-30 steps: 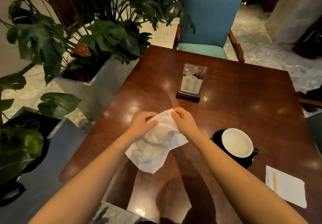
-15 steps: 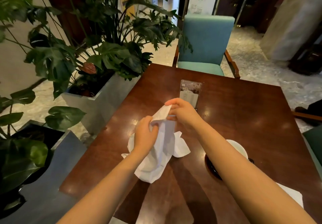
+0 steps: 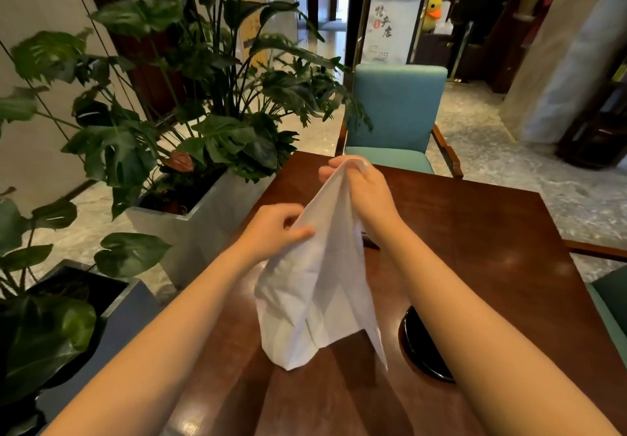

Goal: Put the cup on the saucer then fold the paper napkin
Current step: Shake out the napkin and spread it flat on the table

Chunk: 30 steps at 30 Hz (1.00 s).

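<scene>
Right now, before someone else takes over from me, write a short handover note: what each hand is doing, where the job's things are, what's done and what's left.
Left hand: pinches the left edge of the paper napkin, partway down.
Right hand: pinches its top corner, raised above the table; the napkin hangs loose and creased, unfolded.
Saucer: dark rim shows beside the right forearm; the cup is hidden behind that arm.
Done: napkin is up in both hands. Cup placement cannot be confirmed from this view.
Left: check the cup sits on the saucer, then fold the napkin.
</scene>
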Motion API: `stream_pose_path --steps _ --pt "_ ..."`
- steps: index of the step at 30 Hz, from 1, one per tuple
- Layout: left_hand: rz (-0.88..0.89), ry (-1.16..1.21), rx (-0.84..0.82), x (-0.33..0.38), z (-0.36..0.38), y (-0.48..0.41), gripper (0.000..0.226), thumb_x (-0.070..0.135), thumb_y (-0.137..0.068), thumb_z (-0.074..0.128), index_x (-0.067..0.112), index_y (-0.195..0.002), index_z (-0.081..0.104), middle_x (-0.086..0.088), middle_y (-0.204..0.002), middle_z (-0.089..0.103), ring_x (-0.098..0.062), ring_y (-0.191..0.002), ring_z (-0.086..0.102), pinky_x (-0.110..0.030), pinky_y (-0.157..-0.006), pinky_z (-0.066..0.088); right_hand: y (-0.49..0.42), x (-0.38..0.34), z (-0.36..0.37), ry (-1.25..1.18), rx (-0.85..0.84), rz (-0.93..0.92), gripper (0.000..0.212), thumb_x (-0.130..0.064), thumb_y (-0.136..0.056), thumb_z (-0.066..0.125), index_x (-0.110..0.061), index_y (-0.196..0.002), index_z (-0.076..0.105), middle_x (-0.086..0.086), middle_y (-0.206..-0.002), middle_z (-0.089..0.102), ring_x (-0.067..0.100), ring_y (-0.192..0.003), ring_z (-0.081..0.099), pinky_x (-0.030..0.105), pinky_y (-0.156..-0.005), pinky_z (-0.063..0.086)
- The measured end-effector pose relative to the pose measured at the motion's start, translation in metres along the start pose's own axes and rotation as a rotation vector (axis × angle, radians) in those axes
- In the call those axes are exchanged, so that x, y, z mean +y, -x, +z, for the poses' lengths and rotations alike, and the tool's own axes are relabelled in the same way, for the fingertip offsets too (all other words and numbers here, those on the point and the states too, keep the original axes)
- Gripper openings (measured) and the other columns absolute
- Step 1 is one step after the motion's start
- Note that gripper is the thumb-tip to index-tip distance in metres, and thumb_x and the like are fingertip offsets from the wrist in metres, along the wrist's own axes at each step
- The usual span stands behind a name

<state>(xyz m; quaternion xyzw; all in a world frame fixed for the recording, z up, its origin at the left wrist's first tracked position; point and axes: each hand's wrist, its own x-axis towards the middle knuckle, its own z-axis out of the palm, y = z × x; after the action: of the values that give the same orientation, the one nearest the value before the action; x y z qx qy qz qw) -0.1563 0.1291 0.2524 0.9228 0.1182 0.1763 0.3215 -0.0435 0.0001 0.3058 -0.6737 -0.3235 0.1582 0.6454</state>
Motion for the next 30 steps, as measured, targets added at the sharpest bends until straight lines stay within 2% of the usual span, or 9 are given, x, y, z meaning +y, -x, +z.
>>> stream_pose_path --steps 3,8,10,13,15,18,21,25,30 --pt "-0.119 -0.111 -0.124 -0.032 0.010 0.011 0.007 0.016 -0.082 0.062 0.013 -0.077 0.059 -0.005 -0.075 0.060 -0.018 -0.068 0.054 -0.031 -0.063 0.040 -0.009 -0.001 0.000 -0.138 0.064 0.088 0.024 -0.017 -0.100 0.034 -0.008 -0.096 0.056 0.002 -0.068 0.051 0.012 -0.061 0.052 0.023 -0.058 0.050" --pt "-0.311 -0.122 -0.060 -0.070 0.008 0.025 0.020 0.019 -0.086 0.057 0.026 -0.073 0.044 0.005 -0.070 0.052 -0.016 -0.065 0.049 -0.030 -0.058 0.037 -0.020 0.020 -0.009 0.209 0.048 0.013 0.018 -0.022 -0.096 0.040 -0.012 -0.100 0.054 -0.008 -0.081 0.048 0.006 -0.074 0.047 0.019 -0.062 0.038" --pt "-0.283 -0.093 0.042 -0.073 -0.001 0.025 0.021 0.018 -0.084 0.061 0.026 -0.072 0.046 0.007 -0.068 0.052 -0.010 -0.061 0.049 -0.025 -0.056 0.035 -0.015 0.032 -0.015 0.377 -0.073 -0.098 0.024 -0.031 -0.091 0.054 -0.012 -0.106 0.054 -0.007 -0.095 0.053 0.006 -0.084 0.050 0.016 -0.067 0.040" --pt "-0.184 -0.045 0.145 -0.064 -0.018 0.018 0.020 0.018 -0.082 0.067 0.025 -0.072 0.050 0.006 -0.061 0.051 -0.008 -0.055 0.046 -0.021 -0.053 0.033 -0.012 0.054 -0.022 0.843 -0.443 -0.232 0.039 -0.042 -0.081 0.067 -0.020 -0.112 0.058 0.000 -0.110 0.055 0.014 -0.098 0.053 0.028 -0.080 0.046" --pt "-0.110 -0.080 0.034 -0.058 -0.029 0.015 0.016 0.022 -0.079 0.071 0.022 -0.076 0.055 0.008 -0.057 0.048 -0.006 -0.055 0.047 -0.019 -0.052 0.032 -0.010 0.063 -0.022 1.046 -0.538 -0.226 0.024 -0.031 -0.085 0.064 -0.021 -0.106 0.066 0.002 -0.107 0.064 0.021 -0.096 0.058 0.036 -0.080 0.050" --pt "-0.079 -0.306 -0.305 -0.065 -0.041 0.016 0.013 0.027 -0.079 0.071 0.024 -0.077 0.059 0.014 -0.062 0.054 0.000 -0.060 0.049 -0.017 -0.056 0.035 -0.009 0.065 -0.026 0.964 -0.353 -0.178 0.022 -0.013 -0.091 0.049 -0.020 -0.102 0.066 0.004 -0.103 0.069 0.024 -0.090 0.061 0.038 -0.074 0.052" --pt "-0.202 -0.493 -0.396 -0.089 -0.051 0.022 0.020 0.033 -0.080 0.061 0.015 -0.072 0.056 -0.012 -0.080 0.062 -0.016 -0.068 0.049 -0.033 -0.064 0.039 -0.013 0.061 -0.033 0.847 -0.251 -0.147 0.021 -0.012 -0.094 0.044 -0.017 -0.102 0.063 0.006 -0.100 0.067 0.024 -0.088 0.060 0.039 -0.073 0.051" --pt "-0.374 -0.099 -0.096 -0.090 -0.074 0.036 0.023 0.035 -0.083 0.066 0.013 -0.077 0.066 -0.005 -0.079 0.062 -0.021 -0.076 0.057 -0.026 -0.064 0.040 -0.015 0.053 -0.041 0.662 -0.113 -0.125 0.021 -0.013 -0.095 0.045 -0.015 -0.100 0.065 -0.002 -0.092 0.061 0.016 -0.087 0.056 0.017 -0.064 0.043" --pt "-0.430 0.455 0.358 -0.055 -0.080 0.041 0.026 0.027 -0.095 0.049 0.012 -0.087 0.069 -0.002 -0.085 0.063 -0.010 -0.076 0.060 -0.020 -0.063 0.046 -0.014 0.040 -0.046 0.488 -0.023 -0.072 0.015 -0.018 -0.092 0.055 -0.016 -0.098 0.068 -0.004 -0.095 0.063 0.011 -0.091 0.055 0.011 -0.066 0.039"
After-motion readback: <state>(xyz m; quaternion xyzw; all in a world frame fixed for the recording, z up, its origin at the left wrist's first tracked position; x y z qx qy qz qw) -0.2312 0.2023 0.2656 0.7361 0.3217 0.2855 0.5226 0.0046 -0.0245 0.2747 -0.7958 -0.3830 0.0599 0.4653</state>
